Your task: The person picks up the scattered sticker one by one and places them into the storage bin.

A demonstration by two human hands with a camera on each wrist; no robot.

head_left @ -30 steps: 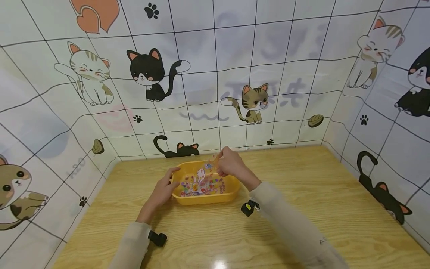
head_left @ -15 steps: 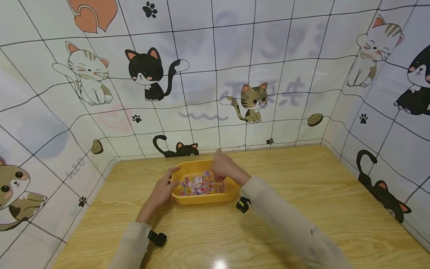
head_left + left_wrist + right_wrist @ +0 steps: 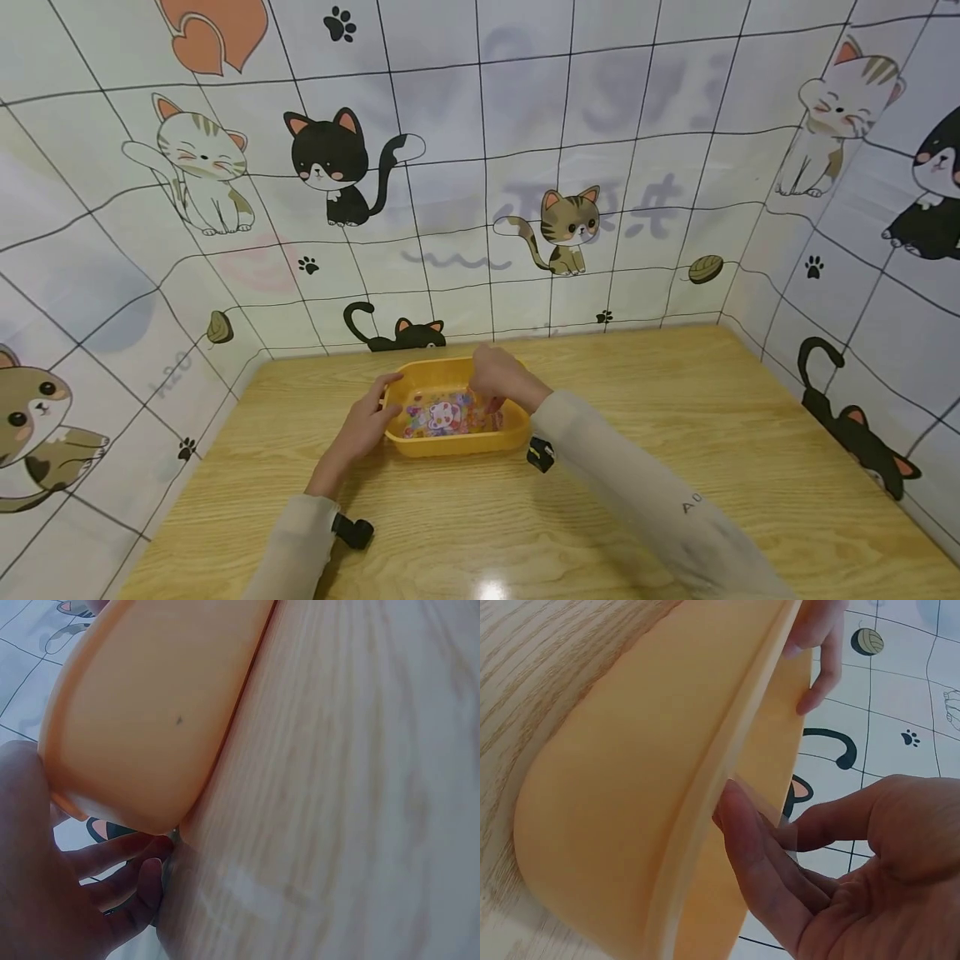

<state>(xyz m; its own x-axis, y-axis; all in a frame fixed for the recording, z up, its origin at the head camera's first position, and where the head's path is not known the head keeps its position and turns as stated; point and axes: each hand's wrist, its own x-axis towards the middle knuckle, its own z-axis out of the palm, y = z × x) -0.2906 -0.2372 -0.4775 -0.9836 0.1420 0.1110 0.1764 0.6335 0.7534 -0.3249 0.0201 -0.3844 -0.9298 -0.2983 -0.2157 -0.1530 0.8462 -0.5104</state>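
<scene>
A yellow plastic tray (image 3: 457,447) with rounded corners stands on the table. On its floor lies clear sheet material with colourful cartoon prints (image 3: 445,415), a white animal face among them. My left hand (image 3: 366,423) grips the tray's left end, thumb over the rim and the other fingers along the outside wall. My right hand (image 3: 501,375) reaches down inside the tray's right part. In the right wrist view, thumb and fingers of this hand (image 3: 810,862) pinch the edge of a clear plastic sheet (image 3: 789,823); most of that sheet is hidden behind the tray wall.
The wood-grain table (image 3: 645,467) extends on both sides of the tray. Close behind rises a wall covering (image 3: 517,108) printed with cats and grid lines, which also closes in the sides. A small black camera (image 3: 352,532) sits on the left wrist.
My right hand has come down and slightly left, lowering the raised printed clear sheet into the tray, so the prints now lie flat. My left hand has stayed at the tray's left end.
</scene>
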